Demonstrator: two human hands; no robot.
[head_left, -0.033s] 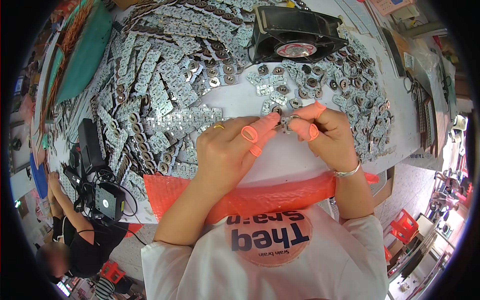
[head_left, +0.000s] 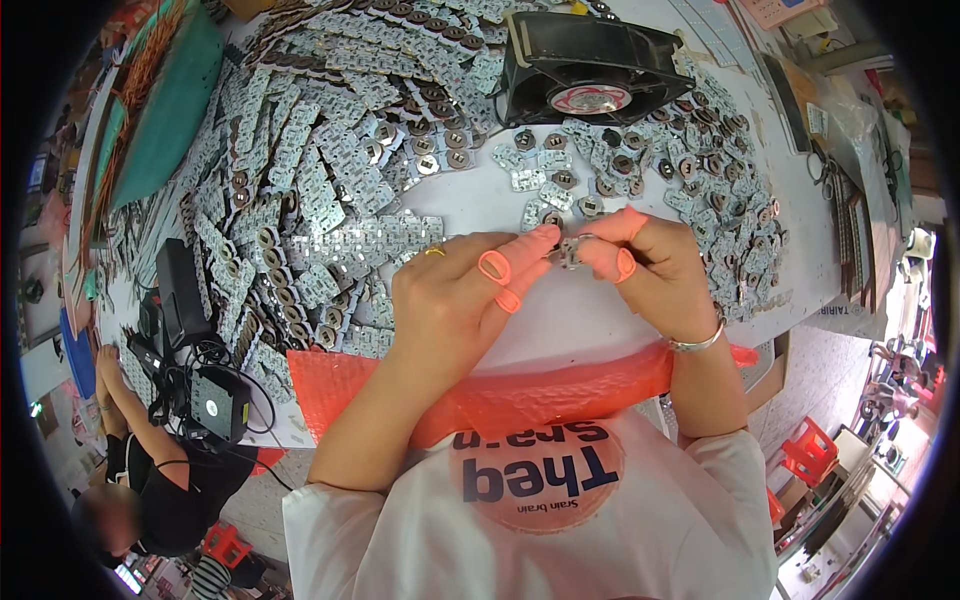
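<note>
Between my two hands, over the white table (head_left: pixel 590 325), is a small silvery circuit board piece (head_left: pixel 571 250), largely covered by my fingers. My left hand (head_left: pixel 450 285) pinches its left side, with orange finger cots on the fingertips. On its right side my right hand (head_left: pixel 665 265) pinches too, also in orange finger cots, a silver bracelet at the wrist. Just beyond my fingertips lie loose little boards with round dark parts (head_left: pixel 562 180). Left of my hands spreads a large heap of panels of joined boards (head_left: pixel 320 190).
A black fan (head_left: pixel 600 75) stands at the back. More separate boards (head_left: pixel 730 190) are piled on the right. Red bubble wrap (head_left: pixel 560 395) covers the near edge. Black adapters and cables (head_left: pixel 215 395) sit at left, close to another person's arm (head_left: pixel 140 410). A green container (head_left: pixel 175 110) is far left.
My right index finger has come down slightly, closer to the thumb and the small board. My left hand stays nearly still.
</note>
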